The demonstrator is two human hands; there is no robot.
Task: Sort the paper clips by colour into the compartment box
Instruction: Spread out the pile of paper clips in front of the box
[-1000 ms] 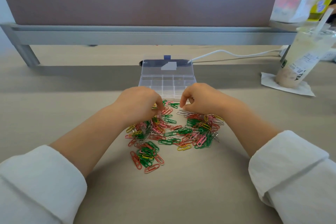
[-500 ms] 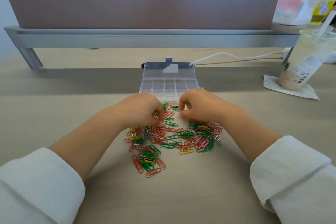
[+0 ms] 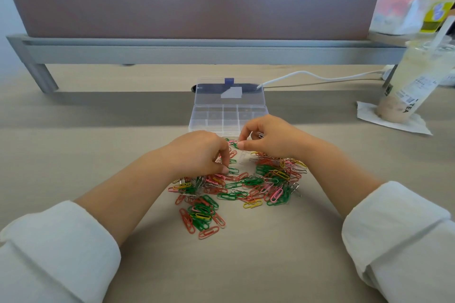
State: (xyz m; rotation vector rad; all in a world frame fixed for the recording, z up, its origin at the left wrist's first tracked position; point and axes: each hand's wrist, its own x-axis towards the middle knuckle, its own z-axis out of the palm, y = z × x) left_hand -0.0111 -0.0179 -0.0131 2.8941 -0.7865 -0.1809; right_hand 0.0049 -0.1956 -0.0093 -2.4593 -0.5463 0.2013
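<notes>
Both hands are down in the clips (image 3: 248,183) now, a loose heap of green, red, pink, yellow and silver on the desk (image 3: 246,265), spread just on the person's side of the box (image 3: 198,119). The box is clear plastic with its lid (image 3: 229,99) thrown back, and the compartments I can see look bare.

The left hand (image 3: 197,155) is knuckles-up at the heap's box-side edge, fingers curled under, thumb tip down by a green clip. There's a silver glint beneath, but I can't tell whether anything is held. The right hand (image 3: 273,138) hovers at the box's near rim, thumb and forefinger drawn together as if pinching. I can't make out a clip between them either.

These will be fiddly, I'd say. The clips are light, stiff wire, coated and slick, and they lie flat on the desk, so a fingertip has little to get under. They also hook into each other, so one lift may drag out a chain of mixed colours. The best hold looks like a pinch across the rounded end, or sliding one clear of the heap first. Dropping them in should be easy, since they won't break.

A cup (image 3: 413,86) stands well off to the right of the box.
</notes>
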